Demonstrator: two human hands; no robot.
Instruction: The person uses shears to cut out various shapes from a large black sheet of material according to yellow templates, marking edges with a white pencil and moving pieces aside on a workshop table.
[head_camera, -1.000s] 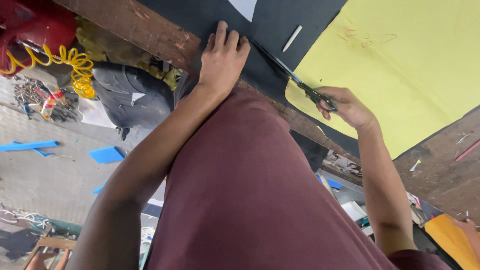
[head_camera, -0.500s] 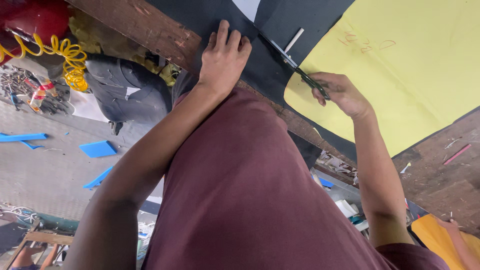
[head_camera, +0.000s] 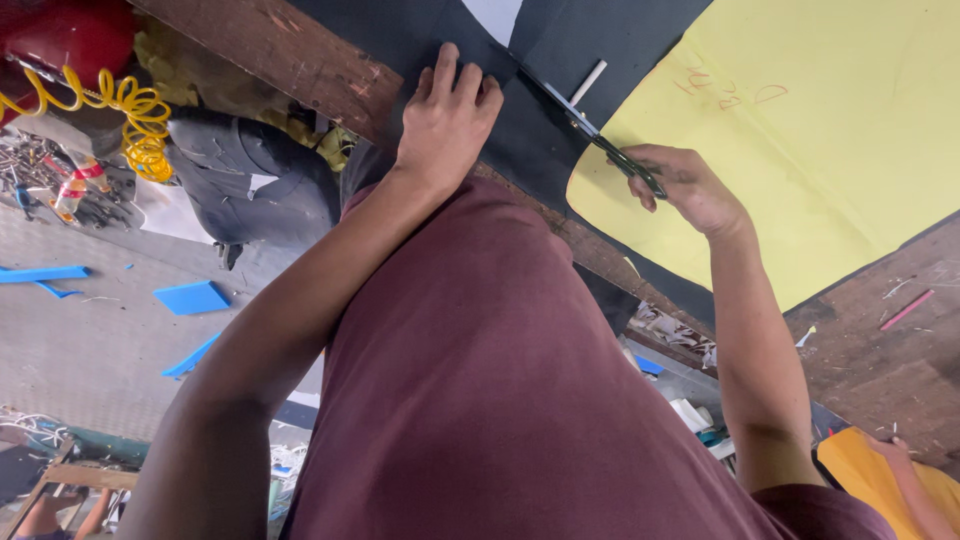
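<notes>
Black sheet (head_camera: 520, 150) is spread over the wooden counter (head_camera: 290, 50), reaching from the upper middle of the view toward the right, where it runs under a yellow sheet (head_camera: 800, 150). At the far left, a red object (head_camera: 60, 35) is seen at the top corner, with a yellow coiled hose (head_camera: 125, 115) hanging beside it. Blue scraps (head_camera: 190, 298) are scattered on the concrete floor (head_camera: 90, 350) below. A dark bag (head_camera: 250, 180) is seen just under the counter's edge.

Further right, the left hand (head_camera: 447, 110) is laid flat on the black sheet at the counter's edge, fingers stretched out and close together, palm pressed down; nothing is gripped by it. A maroon garment (head_camera: 500, 400) fills the middle and lower part of the view.

Just right of the left hand, a white patch (head_camera: 495, 15) is seen at the top edge, and a short white stick (head_camera: 588, 82) lies on the black sheet. Scissors (head_camera: 590, 135) are held in the right hand (head_camera: 690, 190), whose fingers are closed around the handles; the blades point up and to the left across the black sheet, near the stick and beside the yellow sheet's curved edge. Whether the blades are parted cannot be told.

Red marks are drawn on the yellow sheet. At the right, a pink stick (head_camera: 908, 310) lies on bare counter. In the lower right corner, an orange sheet (head_camera: 870, 470) is touched by another person's hand (head_camera: 890, 450).
</notes>
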